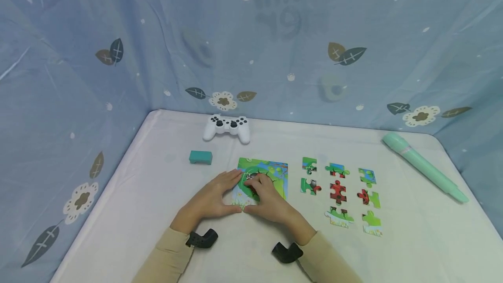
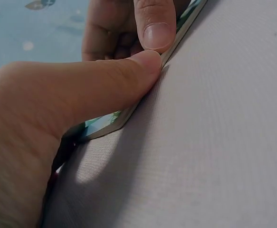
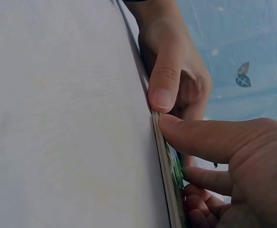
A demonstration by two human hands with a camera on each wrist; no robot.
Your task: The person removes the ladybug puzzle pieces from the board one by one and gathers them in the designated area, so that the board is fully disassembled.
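A jigsaw puzzle board (image 1: 280, 176) with a green, leafy picture lies on the white table in front of me. My left hand (image 1: 212, 196) holds it at the left side, fingers along that side and thumb at the near edge. My right hand (image 1: 271, 200) reaches over the board with fingers bent onto its picture and the thumb on the same near edge. Both thumb tips meet close together there, as the left wrist view shows with the left thumb (image 2: 114, 80) and the right wrist view with the right thumb (image 3: 195, 133). The hands hide much of the picture.
Loose jigsaw pieces (image 1: 338, 192) lie spread to the right of the board. Farther right is a mint-green microphone-shaped object (image 1: 424, 167). A white game controller (image 1: 226, 128) and a teal block (image 1: 201, 157) sit behind and to the left. Blue patterned cloth (image 1: 251, 56) surrounds the table.
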